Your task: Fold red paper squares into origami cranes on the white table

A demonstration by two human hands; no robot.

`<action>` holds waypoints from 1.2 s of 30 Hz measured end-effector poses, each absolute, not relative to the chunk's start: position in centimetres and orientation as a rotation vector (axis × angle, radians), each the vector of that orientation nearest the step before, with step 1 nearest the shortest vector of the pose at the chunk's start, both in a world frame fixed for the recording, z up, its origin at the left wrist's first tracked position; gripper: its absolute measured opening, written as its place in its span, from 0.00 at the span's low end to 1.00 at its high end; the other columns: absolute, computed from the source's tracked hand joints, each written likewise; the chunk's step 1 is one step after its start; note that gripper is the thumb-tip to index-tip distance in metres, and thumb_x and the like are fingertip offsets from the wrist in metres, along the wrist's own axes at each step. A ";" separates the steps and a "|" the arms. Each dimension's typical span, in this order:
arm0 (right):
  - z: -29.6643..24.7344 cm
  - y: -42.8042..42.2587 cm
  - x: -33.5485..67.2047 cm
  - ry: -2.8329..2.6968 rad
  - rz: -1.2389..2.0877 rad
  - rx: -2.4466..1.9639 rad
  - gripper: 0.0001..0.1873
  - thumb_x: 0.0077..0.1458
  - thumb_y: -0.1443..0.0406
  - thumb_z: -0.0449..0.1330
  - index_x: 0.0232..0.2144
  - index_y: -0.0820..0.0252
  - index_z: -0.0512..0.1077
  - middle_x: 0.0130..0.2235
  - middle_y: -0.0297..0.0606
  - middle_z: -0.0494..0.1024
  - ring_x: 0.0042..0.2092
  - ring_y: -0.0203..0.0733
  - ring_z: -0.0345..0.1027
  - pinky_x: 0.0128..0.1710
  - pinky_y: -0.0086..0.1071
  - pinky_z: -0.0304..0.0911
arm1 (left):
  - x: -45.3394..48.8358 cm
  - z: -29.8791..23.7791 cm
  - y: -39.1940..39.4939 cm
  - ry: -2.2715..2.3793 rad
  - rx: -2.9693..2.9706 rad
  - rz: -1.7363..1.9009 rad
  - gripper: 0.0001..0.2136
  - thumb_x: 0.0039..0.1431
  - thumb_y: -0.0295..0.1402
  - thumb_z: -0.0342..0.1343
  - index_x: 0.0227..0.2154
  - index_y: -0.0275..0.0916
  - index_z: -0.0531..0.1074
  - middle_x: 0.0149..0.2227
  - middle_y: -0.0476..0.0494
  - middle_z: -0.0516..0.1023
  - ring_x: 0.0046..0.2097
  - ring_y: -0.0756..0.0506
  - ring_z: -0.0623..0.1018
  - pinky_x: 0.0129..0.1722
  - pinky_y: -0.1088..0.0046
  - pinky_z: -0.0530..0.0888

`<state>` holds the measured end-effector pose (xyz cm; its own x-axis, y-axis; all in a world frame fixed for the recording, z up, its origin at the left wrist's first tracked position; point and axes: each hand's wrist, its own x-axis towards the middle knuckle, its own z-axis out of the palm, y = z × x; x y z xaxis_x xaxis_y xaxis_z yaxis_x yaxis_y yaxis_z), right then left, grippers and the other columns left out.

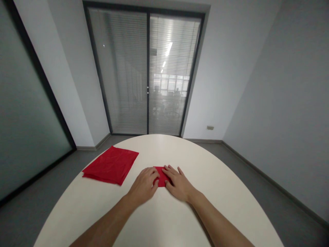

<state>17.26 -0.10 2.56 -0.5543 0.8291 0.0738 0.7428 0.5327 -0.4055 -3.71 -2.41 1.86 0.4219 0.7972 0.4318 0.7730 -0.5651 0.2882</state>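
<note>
A small folded piece of red cloth [161, 179] lies on the white table between my two hands. My left hand [144, 185] is at its left edge, with curled fingers and the thumb closed on that edge. From the right, my right hand [180, 185] rests flat on the cloth with its fingers spread. The two hands cover both sides of the piece, so only its middle strip shows.
Larger creased red cloths [110, 165] lie stacked at the left edge of the round white table [205, 178]. Beyond the table stands a dark-framed glass partition with blinds [125, 75]. A wall socket [210, 127] is low on the back wall.
</note>
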 end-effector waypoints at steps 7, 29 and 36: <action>2.3 0.1 17.1 -2.453 0.388 -1.341 0.32 0.61 0.64 0.52 0.67 0.60 0.61 0.70 0.48 0.58 0.71 0.53 0.48 0.70 0.56 0.38 | -4.0 1.0 -2.3 1.496 2.571 0.723 0.19 0.65 0.28 0.49 0.57 0.42 0.72 0.60 0.38 0.74 0.62 0.39 0.71 0.64 0.49 0.65; 3.0 0.0 16.9 -2.315 0.286 -1.196 0.22 0.60 0.54 0.61 0.53 0.58 0.76 0.53 0.44 0.79 0.54 0.51 0.69 0.57 0.45 0.61 | -3.9 0.7 -2.2 1.586 2.561 0.788 0.17 0.64 0.31 0.53 0.55 0.41 0.74 0.58 0.37 0.75 0.55 0.36 0.72 0.56 0.53 0.69; 2.5 -0.1 16.8 -2.319 0.323 -1.183 0.29 0.51 0.52 0.68 0.53 0.58 0.76 0.55 0.46 0.77 0.56 0.54 0.67 0.59 0.46 0.59 | -3.9 0.6 -2.1 1.607 2.567 0.794 0.15 0.64 0.29 0.52 0.53 0.38 0.74 0.57 0.38 0.76 0.55 0.37 0.73 0.56 0.54 0.69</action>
<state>16.80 -0.12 2.55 -0.4888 0.8058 0.3343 0.6838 0.5918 -0.4268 -3.94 -2.06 0.62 0.3445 0.8443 0.4105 0.8388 -0.4732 0.2693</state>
